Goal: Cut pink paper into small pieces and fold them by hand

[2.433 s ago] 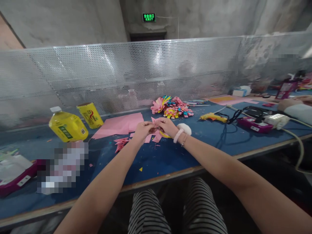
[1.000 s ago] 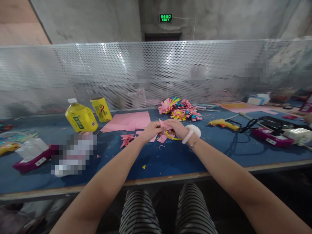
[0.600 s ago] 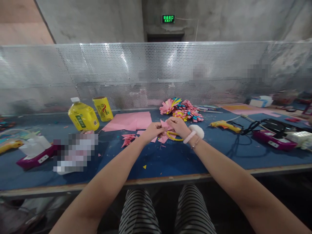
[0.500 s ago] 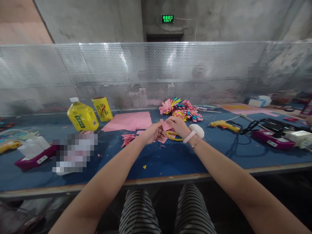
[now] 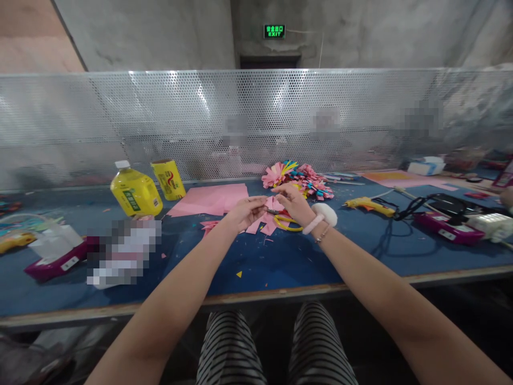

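Observation:
My left hand [image 5: 244,212] and my right hand [image 5: 293,203] meet over the middle of the blue table [image 5: 280,262]. Both pinch a small folded piece of pink paper [image 5: 273,203] held between them just above the table. Under the hands lie pink paper scraps [image 5: 260,227] and yellow-handled scissors [image 5: 289,223]. A white fluffy band [image 5: 324,215] sits on my right wrist. Flat pink paper sheets [image 5: 212,198] lie behind my left hand. A heap of finished paper flowers [image 5: 298,181] lies just beyond my right hand.
A yellow bottle [image 5: 135,192] and a yellow pouch [image 5: 169,179] stand at the back left. A yellow glue gun [image 5: 366,205], black cables [image 5: 417,206] and a magenta box [image 5: 448,230] lie at the right. A perforated metal screen [image 5: 256,123] closes the far edge.
The hands have drawn slightly apart and lifted a little, with the pink paper still pinched between them. The view has barely shifted over the last second.

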`<state>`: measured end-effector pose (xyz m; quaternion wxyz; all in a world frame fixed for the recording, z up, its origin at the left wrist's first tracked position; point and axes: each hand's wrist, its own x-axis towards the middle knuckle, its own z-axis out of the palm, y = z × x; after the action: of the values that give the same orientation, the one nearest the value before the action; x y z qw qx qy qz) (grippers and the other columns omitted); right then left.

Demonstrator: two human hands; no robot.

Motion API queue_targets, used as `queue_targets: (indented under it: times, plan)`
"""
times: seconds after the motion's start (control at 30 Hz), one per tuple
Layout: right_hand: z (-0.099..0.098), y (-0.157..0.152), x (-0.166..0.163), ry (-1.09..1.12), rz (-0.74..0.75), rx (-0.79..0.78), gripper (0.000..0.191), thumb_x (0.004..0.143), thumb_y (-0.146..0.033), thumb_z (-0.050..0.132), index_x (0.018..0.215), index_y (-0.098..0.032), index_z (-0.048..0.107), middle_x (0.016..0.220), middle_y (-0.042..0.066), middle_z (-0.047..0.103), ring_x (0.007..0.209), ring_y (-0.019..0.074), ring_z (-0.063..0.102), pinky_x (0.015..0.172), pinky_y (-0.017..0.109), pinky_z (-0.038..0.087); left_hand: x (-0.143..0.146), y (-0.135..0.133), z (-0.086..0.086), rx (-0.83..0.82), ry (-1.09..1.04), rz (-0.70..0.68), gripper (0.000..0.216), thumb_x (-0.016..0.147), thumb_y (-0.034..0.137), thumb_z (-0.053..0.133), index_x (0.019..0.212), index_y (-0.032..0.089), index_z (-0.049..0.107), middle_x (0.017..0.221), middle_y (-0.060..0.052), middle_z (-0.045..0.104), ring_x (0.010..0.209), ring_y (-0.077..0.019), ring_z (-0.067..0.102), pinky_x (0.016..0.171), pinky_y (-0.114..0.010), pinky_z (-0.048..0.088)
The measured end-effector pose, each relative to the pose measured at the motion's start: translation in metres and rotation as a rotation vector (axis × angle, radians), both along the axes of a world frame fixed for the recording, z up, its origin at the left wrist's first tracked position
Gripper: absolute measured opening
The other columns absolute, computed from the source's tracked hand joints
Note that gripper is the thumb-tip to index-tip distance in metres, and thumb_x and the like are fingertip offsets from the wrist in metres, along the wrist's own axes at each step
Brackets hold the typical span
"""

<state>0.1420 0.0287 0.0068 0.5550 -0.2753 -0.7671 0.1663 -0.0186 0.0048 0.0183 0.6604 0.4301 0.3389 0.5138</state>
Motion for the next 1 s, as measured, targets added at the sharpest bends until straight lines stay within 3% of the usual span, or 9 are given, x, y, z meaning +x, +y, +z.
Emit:
queue_targets:
  times: [0.13,0.23,0.33,0.73,1.0]
  plan:
    - [-0.0020,-0.0009,-0.0010,0.168,0.179,-0.238,0.016,0.074,-0.022,0.047,0.088,-0.019,0.053,0.083,0.003,0.053,0.070,0.0109,0.051,0.067,0.029,0.045,-0.0004,0.0021,-0.0031,0.077,0.015,0.019,0.008,0.066,0.005,0.059,0.071,0.011,0.060,0.056,-0.001,0.060,0.051,-0.0048,0.057,0.052,-0.013,0.047]
    - [-0.0026,-0.0013,-0.0023,0.208,0.270,-0.310,0.018,0.068,-0.016,0.048,0.085,-0.018,0.053,0.081,0.001,0.054,0.071,0.0098,0.053,0.068,0.027,0.046,0.0000,0.0025,-0.0050,0.102,0.032,0.039,0.008,0.064,0.006,0.061,0.069,0.011,0.057,0.057,0.000,0.060,0.050,-0.0054,0.057,0.053,-0.015,0.047]
    - [-0.0015,-0.0024,-0.0038,0.180,0.268,-0.350,0.020,0.064,-0.013,0.050,0.083,-0.017,0.054,0.078,0.001,0.056,0.071,0.0100,0.054,0.068,0.027,0.046,0.0005,0.0026,-0.0057,0.116,0.051,0.063,0.008,0.063,0.006,0.061,0.067,0.011,0.055,0.053,0.000,0.058,0.050,-0.0069,0.057,0.052,-0.017,0.047]
    - [0.0024,-0.0076,-0.0035,0.098,0.168,-0.288,0.017,0.066,-0.016,0.052,0.083,-0.016,0.054,0.072,0.001,0.057,0.064,0.0095,0.054,0.062,0.026,0.046,0.0039,0.0015,-0.0078,0.161,0.114,0.053,0.017,0.059,0.014,0.067,0.067,0.012,0.052,0.052,0.002,0.056,0.047,-0.0057,0.054,0.052,-0.018,0.045]
    - [0.0026,-0.0069,-0.0041,0.045,0.082,-0.225,0.015,0.068,-0.017,0.049,0.081,-0.014,0.056,0.067,0.000,0.055,0.056,0.0081,0.051,0.054,0.023,0.044,0.0034,-0.0005,-0.0070,0.131,0.208,0.048,0.025,0.069,0.037,0.058,0.065,0.016,0.045,0.051,-0.003,0.060,0.039,-0.0082,0.052,0.041,-0.018,0.040]
